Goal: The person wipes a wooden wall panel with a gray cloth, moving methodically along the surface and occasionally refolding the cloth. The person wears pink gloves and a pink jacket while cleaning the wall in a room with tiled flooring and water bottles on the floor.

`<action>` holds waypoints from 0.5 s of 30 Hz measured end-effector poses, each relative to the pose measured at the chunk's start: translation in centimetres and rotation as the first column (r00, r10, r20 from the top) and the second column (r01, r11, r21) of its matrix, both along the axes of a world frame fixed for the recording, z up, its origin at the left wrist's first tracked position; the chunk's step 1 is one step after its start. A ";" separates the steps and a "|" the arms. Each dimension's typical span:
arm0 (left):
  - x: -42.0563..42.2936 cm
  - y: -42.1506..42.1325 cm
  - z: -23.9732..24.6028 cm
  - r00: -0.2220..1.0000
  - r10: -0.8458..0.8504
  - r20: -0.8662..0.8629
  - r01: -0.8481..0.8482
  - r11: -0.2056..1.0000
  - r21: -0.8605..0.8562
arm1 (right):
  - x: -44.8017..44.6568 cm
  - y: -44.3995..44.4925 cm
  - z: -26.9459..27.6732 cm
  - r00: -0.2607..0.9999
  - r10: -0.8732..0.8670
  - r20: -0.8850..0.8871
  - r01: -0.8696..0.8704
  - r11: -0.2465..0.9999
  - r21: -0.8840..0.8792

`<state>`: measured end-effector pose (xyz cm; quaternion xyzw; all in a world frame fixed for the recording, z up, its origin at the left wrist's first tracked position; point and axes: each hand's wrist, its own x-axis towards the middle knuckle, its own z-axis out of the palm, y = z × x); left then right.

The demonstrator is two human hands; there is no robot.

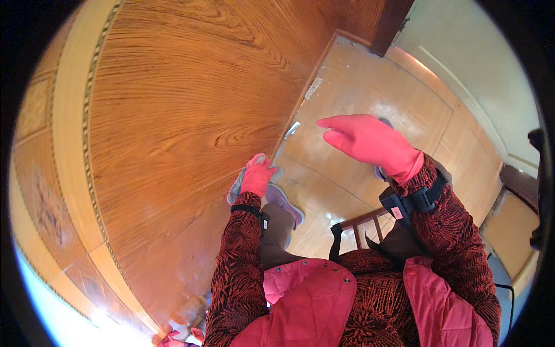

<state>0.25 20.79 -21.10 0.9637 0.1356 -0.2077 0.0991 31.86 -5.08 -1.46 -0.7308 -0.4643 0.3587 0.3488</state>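
My left hand (256, 178), in a pink rubber glove, grips a grey and pink cloth (235, 189) against the lower part of a glossy wood-grain panel (186, 108). Part of the cloth is hidden under the glove. My right hand (368, 145), gloved in the same pink, hangs above the floor with a small gap between thumb and fingers. Nothing shows in its grasp.
Below lies a light wood-look floor (347, 82); a pale scrap (292, 129) rests by the panel's base. A pale door (468, 73) stands at the upper right. Near my legs is a wooden slatted frame (356, 234). Pink-red shapes (173, 340) at bottom left are unclear.
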 end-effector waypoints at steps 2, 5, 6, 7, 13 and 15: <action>-0.7 0.3 -1.5 0.995 -0.046 -0.084 0.042 0.998 -0.048 | 0.0 0.1 0.2 1.000 -0.006 0.014 0.006 1.000 -0.011; -1.2 0.8 -2.7 0.981 -0.177 -0.074 0.175 0.984 -0.038 | 0.0 0.1 0.3 1.000 -0.026 0.007 0.026 0.999 -0.018; -1.1 0.8 -3.0 0.983 -0.183 -0.016 0.182 0.982 -0.059 | 0.0 0.1 0.3 0.999 -0.039 -0.012 0.039 0.999 -0.015; -0.8 0.9 -3.2 0.979 -0.203 0.012 0.203 0.976 -0.080 | 0.0 0.2 0.2 0.999 -0.035 0.010 0.035 0.999 -0.021; 1.3 0.8 -3.7 0.960 -0.159 -0.229 0.131 0.982 -0.135 | -0.2 0.4 -0.3 0.999 -0.015 0.032 0.015 1.000 -0.009; 1.4 1.3 -3.3 0.949 -0.132 -0.287 0.077 0.978 -0.195 | -0.3 0.6 -0.4 0.999 -0.015 0.031 0.015 1.000 0.016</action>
